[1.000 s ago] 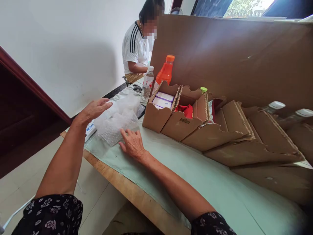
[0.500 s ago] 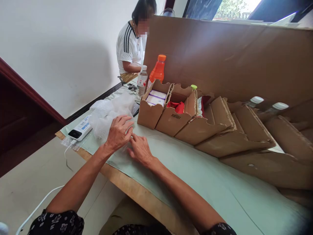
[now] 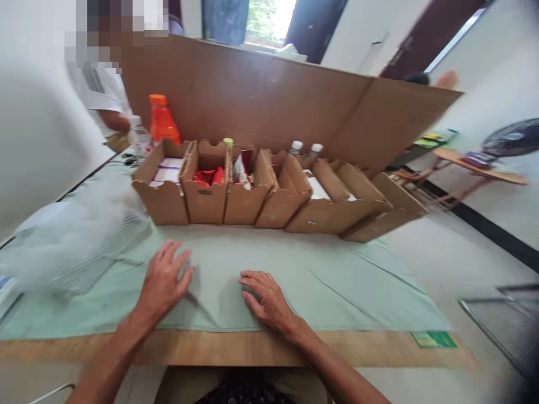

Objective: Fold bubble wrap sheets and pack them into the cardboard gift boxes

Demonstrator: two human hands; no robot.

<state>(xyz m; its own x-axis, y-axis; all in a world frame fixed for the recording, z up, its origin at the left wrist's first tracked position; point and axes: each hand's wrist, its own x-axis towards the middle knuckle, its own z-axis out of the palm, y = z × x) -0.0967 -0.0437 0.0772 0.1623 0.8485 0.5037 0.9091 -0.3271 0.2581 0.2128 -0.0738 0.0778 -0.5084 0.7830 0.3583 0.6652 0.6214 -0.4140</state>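
Observation:
My left hand (image 3: pixel 166 279) is over the pale green cloth (image 3: pixel 210 252), fingers apart and nothing in them. To its left lies a heap of bubble wrap (image 3: pixel 88 241), with a gap between the two. My right hand (image 3: pixel 267 297) rests near the middle of the cloth, fingers stretched forward and holding nothing. Beyond both hands stands a row of cardboard bins (image 3: pixel 206 207). White and purple boxes (image 3: pixel 169 168) sit in the leftmost bin, and a red packet (image 3: pixel 209 177) in the one beside it. Another bin holds a red and white packet (image 3: pixel 244 168).
A tall cardboard panel (image 3: pixel 269 95) rises behind the bins. An orange bottle (image 3: pixel 163 120) and a clear bottle (image 3: pixel 138 137) stand at the back left, near a person in white (image 3: pixel 103 90). A green packet (image 3: pixel 433 339) lies on the wooden table edge (image 3: pixel 219 348). A fan (image 3: pixel 514 137) is far right.
My view has swung to the right. My hands, close together beside the bubble wrap before, are now apart over the cloth, with the right one farther to the right.

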